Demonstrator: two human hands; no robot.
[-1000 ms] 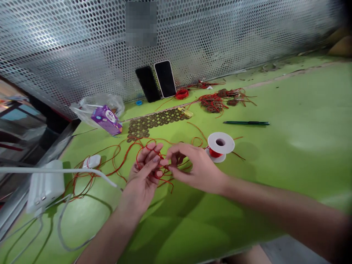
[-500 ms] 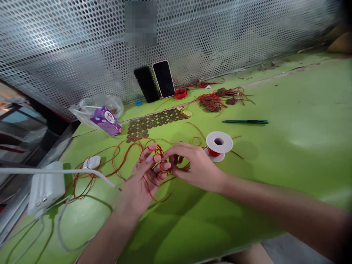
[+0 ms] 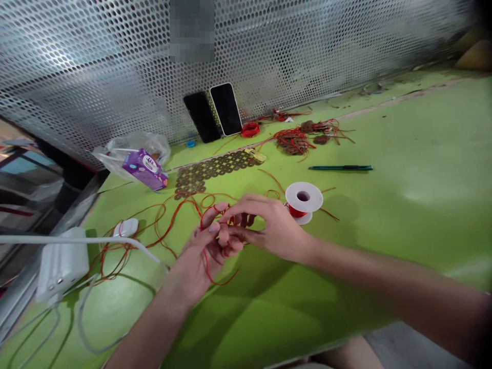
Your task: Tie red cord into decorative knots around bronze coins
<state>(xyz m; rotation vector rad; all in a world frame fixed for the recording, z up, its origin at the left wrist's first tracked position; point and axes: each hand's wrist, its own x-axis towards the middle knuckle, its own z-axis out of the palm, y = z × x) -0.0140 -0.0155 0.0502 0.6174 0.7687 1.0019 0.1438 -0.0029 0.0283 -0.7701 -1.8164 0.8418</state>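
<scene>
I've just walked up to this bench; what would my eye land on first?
The bright green table and, at its middle, the left hand and right hand working a thin red cord that trails off leftward. Just beyond the right hand stands a white spool wound with red, and two dark phones lean on the perforated metal wall behind.

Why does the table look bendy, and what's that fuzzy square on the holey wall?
Head view: the wide lens bows the green table; the square on the perforated wall is pixelated blocks, not glare; the left hand and right hand, pinching red string, cast soft shadows.
</scene>
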